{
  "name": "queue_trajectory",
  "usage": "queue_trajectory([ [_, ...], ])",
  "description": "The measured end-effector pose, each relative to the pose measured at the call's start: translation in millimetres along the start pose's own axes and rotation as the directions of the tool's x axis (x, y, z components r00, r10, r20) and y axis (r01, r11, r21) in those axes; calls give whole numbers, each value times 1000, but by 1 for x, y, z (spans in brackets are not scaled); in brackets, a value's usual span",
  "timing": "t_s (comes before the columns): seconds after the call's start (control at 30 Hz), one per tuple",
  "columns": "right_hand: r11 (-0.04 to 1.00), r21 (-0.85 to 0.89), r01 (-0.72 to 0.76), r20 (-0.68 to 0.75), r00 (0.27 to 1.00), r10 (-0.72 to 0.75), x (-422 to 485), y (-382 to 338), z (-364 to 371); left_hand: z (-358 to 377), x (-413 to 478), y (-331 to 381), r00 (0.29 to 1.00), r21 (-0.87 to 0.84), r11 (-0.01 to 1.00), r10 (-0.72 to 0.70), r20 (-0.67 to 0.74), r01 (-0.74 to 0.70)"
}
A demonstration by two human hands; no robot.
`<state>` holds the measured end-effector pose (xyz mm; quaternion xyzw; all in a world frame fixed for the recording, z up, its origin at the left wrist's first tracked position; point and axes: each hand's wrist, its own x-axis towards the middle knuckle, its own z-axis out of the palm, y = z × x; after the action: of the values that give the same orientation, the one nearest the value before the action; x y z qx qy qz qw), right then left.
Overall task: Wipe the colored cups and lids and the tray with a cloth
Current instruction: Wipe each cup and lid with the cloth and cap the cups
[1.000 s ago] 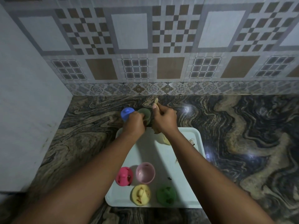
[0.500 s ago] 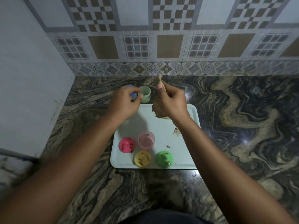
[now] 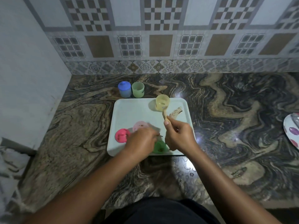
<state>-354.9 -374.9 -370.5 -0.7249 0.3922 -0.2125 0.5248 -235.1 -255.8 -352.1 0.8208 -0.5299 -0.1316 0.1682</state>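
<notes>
Nearest in, both hands are over the front of the tray (image 3: 129, 110). The right hand (image 3: 179, 136) has its grip clamped round the cloth (image 3: 165, 116), with a pale strip poking up out of the fist. Most of it is bunched inside, so how big it is can't be told. It looks soft and limp and should push into a cup easily, best held balled up as it is.

The left hand (image 3: 142, 139) is low over the tray and smeared by motion blur. Whether its grip is apart or closed on something I cannot tell, and whatever lies beneath it is hidden.

Peeking out between the two hands is the green lid (image 3: 159, 146), half covered. Off to the left, the pink lid (image 3: 122, 135) sits in plain view. Just behind the left knuckles is the pink cup (image 3: 140, 125), only partly showing.

These look like small, light plastic pieces, stiff and not likely to break. They may well skate on the smooth tray under a wipe. I'd judge each one wants steadying by its wall or edge with the free hand.

Further back on the tray, the yellow cup (image 3: 162, 102) stands upright, with a brown smear (image 3: 175, 112) just beside it on the tray floor.

Beyond the far rim, on the bench (image 3: 80, 126), the green cup (image 3: 137, 89) and the lidded blue cup (image 3: 124, 89) stand side by side, touching or very nearly. Out at the right edge, a spotted plate (image 3: 291, 131) is cut off by the frame.
</notes>
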Motion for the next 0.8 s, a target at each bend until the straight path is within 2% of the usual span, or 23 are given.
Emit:
queue_trajectory([
  [0.07, 995, -93, -41, -11, 999, 40, -8, 19, -2, 12, -7, 8, 997, 149, 988, 16, 70, -26],
  [0.2, 985, -143, -94, 8, 995, 96, -19, 29, -5, 23, -11, 12, 991, 287, 957, -2, 136, -38],
  [0.37, 985, -146, -96, 19, 995, 99, -27, 28, -7, 31, -4, 9, 997, 288, 957, 23, 69, -42],
  [0.57, 987, -118, -106, 30, 994, 110, -27, 31, -12, 37, 4, 14, 994, 291, 951, 93, 57, -106],
  [0.7, 995, -2, -103, -2, 995, 103, -28, 36, -17, 32, 9, 11, 992, 221, 970, 113, -60, -97],
  [0.8, 971, 221, -89, 29, 996, 85, -33, 25, -14, 14, 17, 14, 978, -39, 999, -12, -208, 4],
])
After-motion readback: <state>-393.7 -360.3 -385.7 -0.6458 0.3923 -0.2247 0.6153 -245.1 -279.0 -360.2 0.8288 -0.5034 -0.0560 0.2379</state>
